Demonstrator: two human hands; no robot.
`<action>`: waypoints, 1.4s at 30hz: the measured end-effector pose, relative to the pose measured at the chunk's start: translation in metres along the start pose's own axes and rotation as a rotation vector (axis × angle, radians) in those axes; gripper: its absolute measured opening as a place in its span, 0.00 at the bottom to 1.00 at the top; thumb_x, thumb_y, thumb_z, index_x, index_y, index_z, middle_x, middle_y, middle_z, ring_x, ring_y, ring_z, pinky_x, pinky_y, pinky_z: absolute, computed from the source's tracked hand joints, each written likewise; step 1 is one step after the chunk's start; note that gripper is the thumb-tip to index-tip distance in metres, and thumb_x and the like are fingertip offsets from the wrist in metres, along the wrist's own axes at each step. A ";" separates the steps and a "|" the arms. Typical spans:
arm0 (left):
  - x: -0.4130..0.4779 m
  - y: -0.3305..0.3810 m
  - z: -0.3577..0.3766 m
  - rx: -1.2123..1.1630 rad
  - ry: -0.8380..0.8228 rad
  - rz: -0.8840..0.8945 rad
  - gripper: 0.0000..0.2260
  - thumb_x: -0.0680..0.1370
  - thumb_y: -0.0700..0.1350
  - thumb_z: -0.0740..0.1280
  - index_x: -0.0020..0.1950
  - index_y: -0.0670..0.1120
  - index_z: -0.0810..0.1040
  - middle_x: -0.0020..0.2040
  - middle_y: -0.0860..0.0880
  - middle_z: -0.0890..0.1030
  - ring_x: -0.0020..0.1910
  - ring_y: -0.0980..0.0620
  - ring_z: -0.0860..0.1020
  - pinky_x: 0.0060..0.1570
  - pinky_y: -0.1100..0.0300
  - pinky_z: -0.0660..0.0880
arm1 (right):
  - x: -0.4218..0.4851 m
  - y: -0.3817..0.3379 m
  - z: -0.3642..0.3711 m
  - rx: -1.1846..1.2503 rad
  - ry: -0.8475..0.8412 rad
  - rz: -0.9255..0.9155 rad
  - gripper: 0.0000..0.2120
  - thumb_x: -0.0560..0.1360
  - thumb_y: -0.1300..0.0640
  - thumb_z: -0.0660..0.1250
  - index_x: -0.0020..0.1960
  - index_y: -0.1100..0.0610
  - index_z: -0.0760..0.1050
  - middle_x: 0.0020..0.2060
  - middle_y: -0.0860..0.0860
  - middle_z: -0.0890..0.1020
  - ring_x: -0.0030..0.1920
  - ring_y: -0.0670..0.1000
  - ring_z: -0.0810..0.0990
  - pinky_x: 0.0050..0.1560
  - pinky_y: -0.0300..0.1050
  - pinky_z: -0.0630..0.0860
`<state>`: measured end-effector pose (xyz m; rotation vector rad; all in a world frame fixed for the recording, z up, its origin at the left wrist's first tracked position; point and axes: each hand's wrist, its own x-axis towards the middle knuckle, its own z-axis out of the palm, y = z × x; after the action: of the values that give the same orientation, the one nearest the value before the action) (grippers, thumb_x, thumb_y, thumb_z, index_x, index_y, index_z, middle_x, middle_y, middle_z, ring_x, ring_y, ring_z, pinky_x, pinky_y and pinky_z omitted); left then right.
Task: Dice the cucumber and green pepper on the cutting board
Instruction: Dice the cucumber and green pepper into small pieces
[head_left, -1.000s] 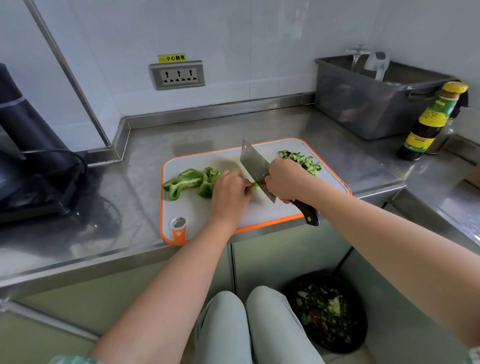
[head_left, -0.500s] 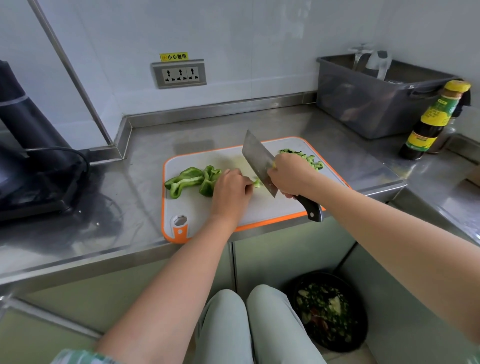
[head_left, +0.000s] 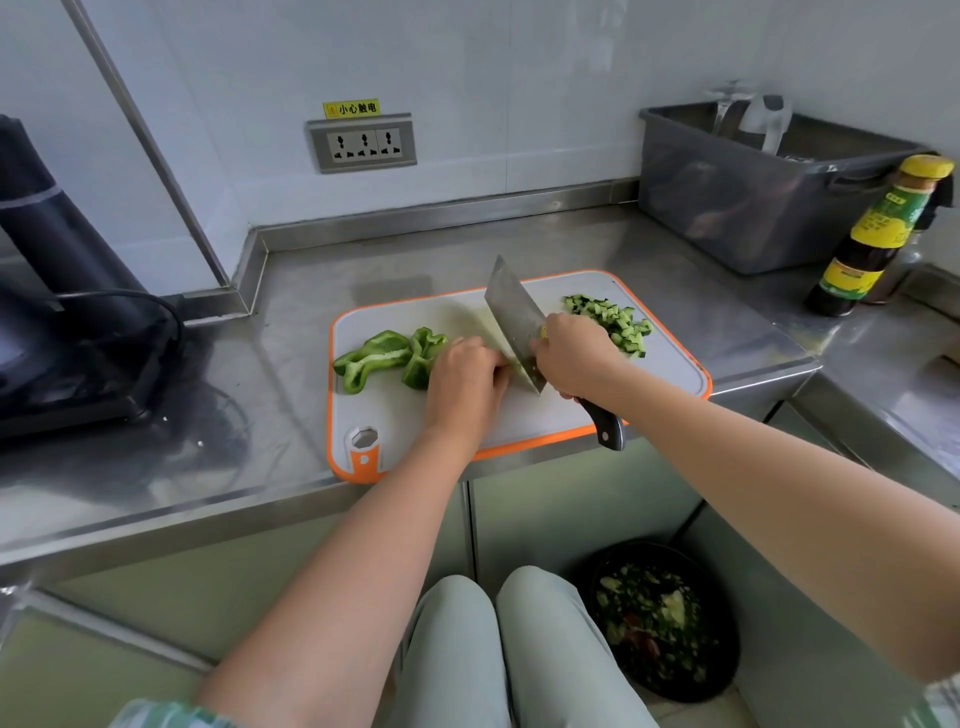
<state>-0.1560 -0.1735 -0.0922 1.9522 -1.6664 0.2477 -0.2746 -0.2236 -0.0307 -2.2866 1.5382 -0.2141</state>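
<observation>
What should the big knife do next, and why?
Probably bring the knife straight down for a cut, close beside the fingertips of the left hand. The right hand grips it with the blade right next to those curled fingers, which hold a small green piece, mostly hidden, on the cutting board. The green pepper left of that hand lies in big pieces.

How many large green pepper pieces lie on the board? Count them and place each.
2. One green pepper piece lies near the cutting board's left edge; a second pepper piece curls right of it, beside the left hand. Another may be hidden under that hand.
</observation>
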 end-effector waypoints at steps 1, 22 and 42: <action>0.000 0.001 0.000 0.004 -0.006 -0.011 0.05 0.70 0.40 0.70 0.35 0.45 0.83 0.31 0.44 0.77 0.34 0.42 0.74 0.34 0.56 0.65 | -0.001 0.002 -0.003 0.019 0.019 -0.015 0.06 0.80 0.61 0.57 0.46 0.62 0.69 0.30 0.56 0.73 0.30 0.57 0.76 0.28 0.43 0.71; -0.002 0.002 -0.004 0.023 -0.019 -0.025 0.07 0.70 0.43 0.66 0.34 0.46 0.83 0.32 0.43 0.79 0.34 0.40 0.75 0.32 0.55 0.64 | 0.003 -0.006 0.002 -0.001 -0.018 0.023 0.03 0.78 0.66 0.57 0.45 0.64 0.68 0.25 0.55 0.73 0.23 0.52 0.72 0.25 0.41 0.69; -0.005 0.001 -0.008 -0.040 0.019 -0.048 0.05 0.68 0.38 0.68 0.34 0.45 0.83 0.29 0.41 0.79 0.32 0.39 0.76 0.29 0.53 0.69 | -0.004 -0.014 0.006 -0.041 -0.019 -0.026 0.14 0.79 0.62 0.57 0.34 0.58 0.62 0.27 0.55 0.73 0.21 0.50 0.72 0.24 0.38 0.65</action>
<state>-0.1563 -0.1652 -0.0880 1.9512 -1.5985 0.2129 -0.2624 -0.2135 -0.0301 -2.3346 1.5177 -0.1691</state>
